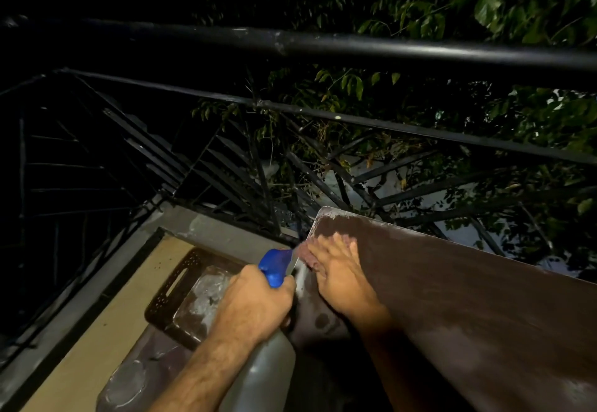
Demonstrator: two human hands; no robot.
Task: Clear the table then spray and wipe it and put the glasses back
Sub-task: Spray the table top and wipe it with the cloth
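Left hand [255, 302] grips spray bottle [274, 266] — railing [323, 43] ahead.

The spray bottle [258, 376] body is cut off by the bottom edge, its neck hidden under the left hand [255, 302]; the right hand's [339, 269] fingertips are motion-blurred.

L hand [255, 302]: fingers curled tight round neck of spray bottle [274, 266], knuckles up, forearm entering from bottom centre. R hand [339, 269]: fingers straight, spread, palm down, pressing flat on a cloth [307, 255] at near corner of table top [452, 298]. R forearm runs back to lower right. Hands just beside each other.
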